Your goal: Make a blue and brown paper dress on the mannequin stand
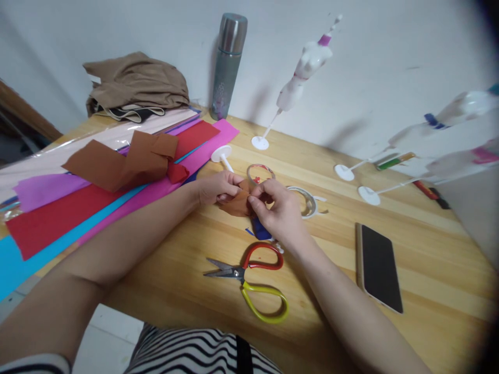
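Both hands meet at the middle of the wooden table over a piece of brown crepe paper (pixel 237 203). My left hand (pixel 219 188) pinches its left side. The thumb and fingers of my right hand (pixel 277 208) are closed on its right edge. Under the hands lies what looks like a small mannequin: its white stand (pixel 221 153) sticks out on the far side and a dark blue piece (pixel 261 229) shows on the near side. Its middle is hidden by the paper and my hands. Scissors (pixel 237 272) with one red and one yellow handle lie nearest to me, blades apart.
Two tape rolls (pixel 307 201) lie just beyond my right hand. Coloured paper strips (pixel 58 218) and brown paper (pixel 128 163) cover the left side. A phone (pixel 380 267) lies right. Small mannequins (pixel 304 67), a thermos (pixel 230 67) and folded brown cloth (pixel 136 83) stand along the wall.
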Action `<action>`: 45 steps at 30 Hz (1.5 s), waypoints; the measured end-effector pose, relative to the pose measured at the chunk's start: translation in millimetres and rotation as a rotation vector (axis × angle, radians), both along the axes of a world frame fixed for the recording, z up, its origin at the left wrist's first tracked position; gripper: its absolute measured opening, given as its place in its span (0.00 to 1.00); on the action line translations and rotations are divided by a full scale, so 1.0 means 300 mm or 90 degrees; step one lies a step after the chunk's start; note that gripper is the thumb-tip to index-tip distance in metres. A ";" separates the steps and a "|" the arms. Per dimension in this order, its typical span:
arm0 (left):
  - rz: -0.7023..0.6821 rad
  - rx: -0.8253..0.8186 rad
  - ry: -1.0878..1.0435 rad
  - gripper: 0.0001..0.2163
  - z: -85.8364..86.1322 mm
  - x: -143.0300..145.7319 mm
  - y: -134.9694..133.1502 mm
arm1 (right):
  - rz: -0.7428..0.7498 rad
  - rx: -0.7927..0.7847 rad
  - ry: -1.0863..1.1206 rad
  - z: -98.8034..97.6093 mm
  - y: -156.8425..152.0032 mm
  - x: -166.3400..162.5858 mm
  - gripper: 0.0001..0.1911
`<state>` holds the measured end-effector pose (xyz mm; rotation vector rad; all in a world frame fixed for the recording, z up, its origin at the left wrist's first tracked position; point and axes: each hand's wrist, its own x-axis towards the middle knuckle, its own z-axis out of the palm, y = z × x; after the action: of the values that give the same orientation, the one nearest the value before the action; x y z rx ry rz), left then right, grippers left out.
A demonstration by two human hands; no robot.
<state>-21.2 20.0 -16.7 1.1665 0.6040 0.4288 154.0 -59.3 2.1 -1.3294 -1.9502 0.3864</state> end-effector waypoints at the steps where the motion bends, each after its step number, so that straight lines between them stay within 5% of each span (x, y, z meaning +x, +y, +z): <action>1: 0.000 0.004 -0.002 0.03 -0.002 0.000 0.001 | -0.003 -0.012 0.006 0.002 0.000 -0.002 0.06; 14: -0.028 0.046 -0.001 0.06 -0.003 -0.011 0.006 | -0.033 -0.067 0.031 0.012 0.000 -0.002 0.07; 20: -0.034 0.060 0.007 0.18 0.011 -0.014 0.009 | -0.034 -0.089 0.053 0.018 0.003 -0.002 0.06; 28: 0.061 -0.029 0.050 0.23 0.041 0.006 -0.012 | -0.022 -0.083 0.060 0.001 0.012 0.004 0.08; 35: 0.016 -0.057 0.080 0.31 0.032 -0.001 0.008 | -0.022 -0.080 0.045 0.006 0.017 0.015 0.11; 41: -0.004 0.055 0.116 0.26 0.023 -0.029 0.032 | -0.045 -0.191 -0.097 0.085 0.009 0.138 0.13; 45: -0.031 0.112 0.152 0.25 0.059 -0.022 0.021 | 0.070 -0.247 -0.202 0.071 -0.020 0.247 0.16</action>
<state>-28.0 26.2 0.9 1.4096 0.7550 0.3073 228.3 -65.3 23.4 -1.6085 -2.3005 0.6688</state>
